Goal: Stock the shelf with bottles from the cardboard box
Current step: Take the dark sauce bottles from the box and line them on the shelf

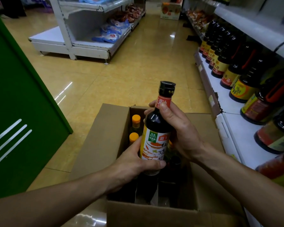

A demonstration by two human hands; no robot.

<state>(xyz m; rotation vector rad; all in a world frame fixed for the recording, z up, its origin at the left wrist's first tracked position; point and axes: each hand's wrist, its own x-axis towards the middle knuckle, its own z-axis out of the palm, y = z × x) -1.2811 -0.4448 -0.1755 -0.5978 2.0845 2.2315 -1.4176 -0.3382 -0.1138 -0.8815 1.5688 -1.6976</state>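
A dark sauce bottle [157, 126] with a black cap and an orange-and-white label is held upright above the open cardboard box [105, 141] on the floor. My left hand [134, 163] grips its lower body and base. My right hand [179, 128] grips its shoulder and neck. Inside the box stand two orange-capped bottles [135, 121] at the far left and dark bottles lower down, partly hidden by my hands. The white shelf [234, 128] on the right carries a row of large dark sauce bottles [226, 63].
A green cabinet [20, 112] stands at the left. Across the tiled aisle [138, 63] is a white shelf unit [82, 38] with packaged goods. A printed carton [170, 10] sits far down the aisle.
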